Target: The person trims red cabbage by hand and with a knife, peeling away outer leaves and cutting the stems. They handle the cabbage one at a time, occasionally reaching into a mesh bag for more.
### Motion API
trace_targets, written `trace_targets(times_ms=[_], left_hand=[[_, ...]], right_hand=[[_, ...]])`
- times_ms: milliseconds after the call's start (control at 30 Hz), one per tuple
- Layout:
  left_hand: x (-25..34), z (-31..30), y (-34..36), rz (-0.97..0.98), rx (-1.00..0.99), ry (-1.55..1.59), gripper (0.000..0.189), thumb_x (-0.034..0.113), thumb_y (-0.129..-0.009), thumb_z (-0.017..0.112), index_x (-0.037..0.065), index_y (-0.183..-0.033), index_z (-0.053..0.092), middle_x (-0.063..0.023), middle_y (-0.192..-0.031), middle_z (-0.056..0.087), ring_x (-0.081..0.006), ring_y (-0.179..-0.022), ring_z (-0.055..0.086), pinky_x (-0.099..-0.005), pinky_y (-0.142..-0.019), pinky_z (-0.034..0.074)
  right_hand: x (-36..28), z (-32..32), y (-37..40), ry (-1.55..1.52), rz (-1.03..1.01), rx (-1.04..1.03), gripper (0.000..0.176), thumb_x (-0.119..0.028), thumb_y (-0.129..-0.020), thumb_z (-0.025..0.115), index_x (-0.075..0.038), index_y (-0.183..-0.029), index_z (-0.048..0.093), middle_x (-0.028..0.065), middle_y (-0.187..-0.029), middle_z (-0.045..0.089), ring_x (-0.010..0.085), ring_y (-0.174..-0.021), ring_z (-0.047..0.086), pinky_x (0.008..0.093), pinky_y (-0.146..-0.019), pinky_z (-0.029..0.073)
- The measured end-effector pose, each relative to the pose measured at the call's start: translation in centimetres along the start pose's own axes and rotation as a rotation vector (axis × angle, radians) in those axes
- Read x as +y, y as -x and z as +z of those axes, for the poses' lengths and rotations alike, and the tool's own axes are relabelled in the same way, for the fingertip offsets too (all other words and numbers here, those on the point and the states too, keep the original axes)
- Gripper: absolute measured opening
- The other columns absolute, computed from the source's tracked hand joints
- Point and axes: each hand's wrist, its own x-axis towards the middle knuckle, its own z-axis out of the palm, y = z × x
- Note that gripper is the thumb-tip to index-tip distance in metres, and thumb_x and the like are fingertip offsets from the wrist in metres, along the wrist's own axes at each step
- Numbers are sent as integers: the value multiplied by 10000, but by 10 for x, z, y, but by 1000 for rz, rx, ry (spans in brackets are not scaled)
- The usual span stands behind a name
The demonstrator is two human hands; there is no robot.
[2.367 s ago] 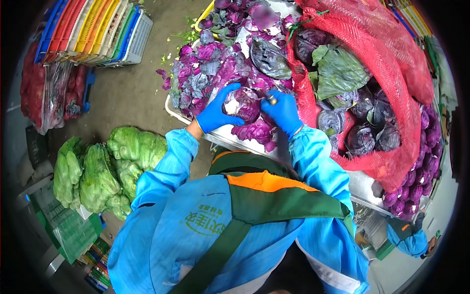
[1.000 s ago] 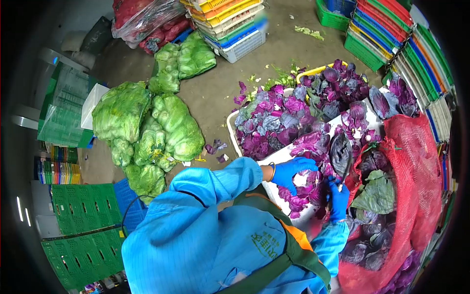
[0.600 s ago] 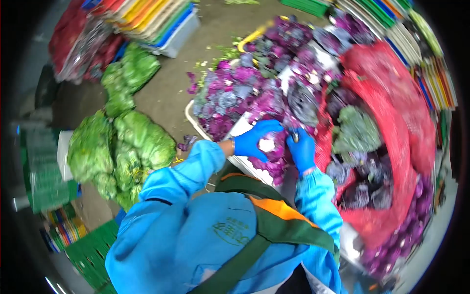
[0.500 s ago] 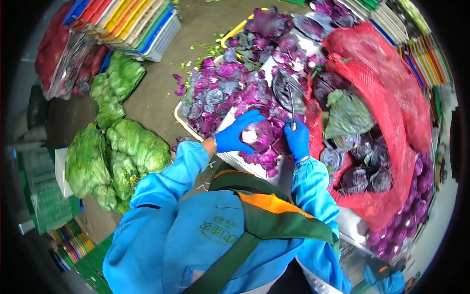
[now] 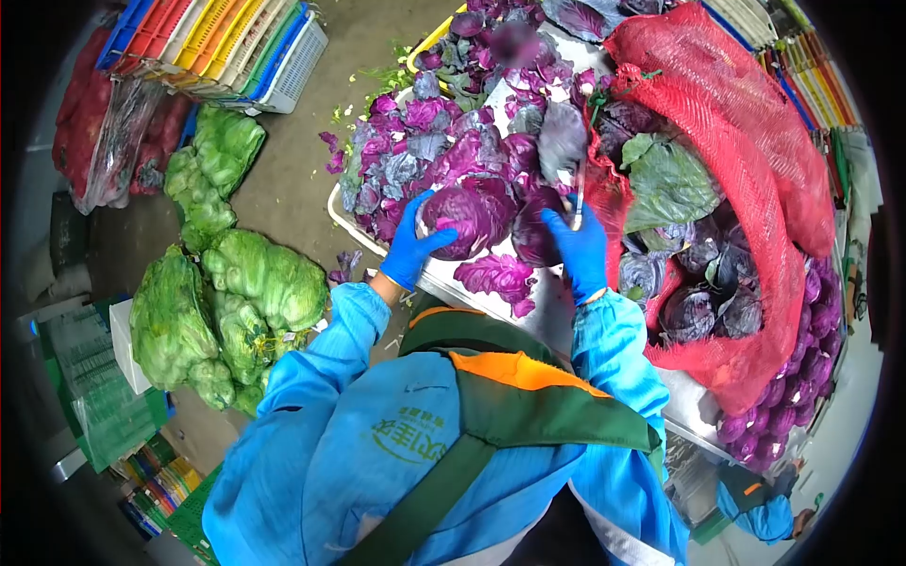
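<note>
My left hand [image 5: 413, 243], in a blue glove, grips a round red cabbage [image 5: 464, 223] from its left side, thumb across the front. The cabbage's smooth purple face points up. In my gloved right hand [image 5: 578, 249] is a knife [image 5: 579, 193], its blade pointing away from me. A dark purple outer leaf [image 5: 538, 226] lies against the fingers of that hand, just right of the cabbage. Below the cabbage a loose bright purple leaf [image 5: 495, 275] rests on the white work surface [image 5: 477, 300].
Heaped purple leaves [image 5: 401, 156] fill a tray beyond my left hand. To the right lies an opened red mesh sack [image 5: 717, 344] of cabbages, with a row of trimmed cabbages [image 5: 797, 354] past it. Bagged green vegetables [image 5: 264, 278] and stacked crates [image 5: 222, 47] stand on the left.
The cabbage has been turned, so its pale cut stem no longer shows. My left hand has shifted left around it. A dark leaf now sits by my right hand, which still holds the knife.
</note>
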Motion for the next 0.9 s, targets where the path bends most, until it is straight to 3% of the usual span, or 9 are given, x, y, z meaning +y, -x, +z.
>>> trace_targets(times_ms=[167, 300, 433, 600, 667, 733, 800, 867, 900], left_hand=[[4, 28, -7, 97, 104, 86, 844, 129, -671, 837, 66, -1359, 351, -114, -1302, 449, -234, -1191, 472, -368, -1031, 404], [12, 36, -5, 233, 87, -156, 809, 152, -709, 802, 57, -1381, 360, -114, -1305, 469, -236, -1181, 492, -372, -1030, 397], [6, 34, -10, 166, 75, -74, 806, 152, -696, 816, 63, -1362, 372, -110, -1303, 461, -229, -1182, 483, -367, -1028, 400], [7, 29, -1, 35, 19, 261, 792, 117, -728, 787, 65, -1384, 346, -103, -1327, 443, -228, -1207, 465, -373, -1034, 401], [7, 28, -1, -13, -63, 345, 777, 100, -765, 741, 64, -1414, 314, -105, -1350, 433, -235, -1230, 455, -379, -1040, 399], [2, 28, -3, 2, -96, 342, 779, 91, -770, 730, 77, -1422, 303, -109, -1354, 430, -240, -1235, 454, -386, -1041, 402], [3, 31, -3, 18, -134, 329, 780, 82, -776, 718, 91, -1430, 293, -112, -1358, 427, -245, -1240, 453, -393, -1042, 405], [6, 44, 1, 5, -65, 522, 790, 95, -780, 713, 127, -1439, 278, -115, -1362, 423, -254, -1242, 453, -408, -1039, 413], [6, 49, 0, 12, -45, 563, 798, 87, -782, 705, 155, -1445, 266, -117, -1361, 420, -261, -1242, 453, -419, -1035, 421]], right_hand=[[-35, 34, 38, 215, -86, -211, 827, -408, -656, 833, -7, -1299, 499, 220, -1052, 659, 309, -969, 658, 373, -835, 508], [-33, 32, 28, 200, -46, -309, 823, -403, -661, 828, 0, -1298, 497, 237, -1061, 652, 337, -1001, 644, 380, -854, 503], [-25, 25, 22, 234, -115, -188, 224, -181, -738, 696, -32, -901, 662, 168, -780, 674, 280, -655, 644, 390, -611, 495], [9, -7, -7, 105, -62, 97, 168, -152, -781, 660, -27, -893, 654, 161, -748, 666, 243, -647, 652, 390, -581, 485], [-10, -13, 0, 181, -25, 17, 307, -184, -781, 698, -25, -1039, 647, 170, -911, 687, 243, -814, 675, 373, -687, 510], [-44, -4, 19, 159, -342, -83, 561, -261, -758, 759, -24, -1229, 568, 197, -1105, 649, 270, -1008, 641, 358, -839, 498], [-57, 1, 30, 108, -61, -251, 732, -306, -740, 789, -23, -1337, 474, 220, -1236, 583, 300, -1152, 569, 352, -961, 441], [-50, 10, 36, 193, -188, -176, 725, -287, -743, 796, -13, -1333, 476, 176, -1088, 651, 261, -962, 647, 331, -823, 506], [-49, 13, 40, -32, 81, -311, 705, -258, -747, 793, -8, -1328, 479, 130, -1006, 654, 212, -851, 639, 307, -739, 510]])
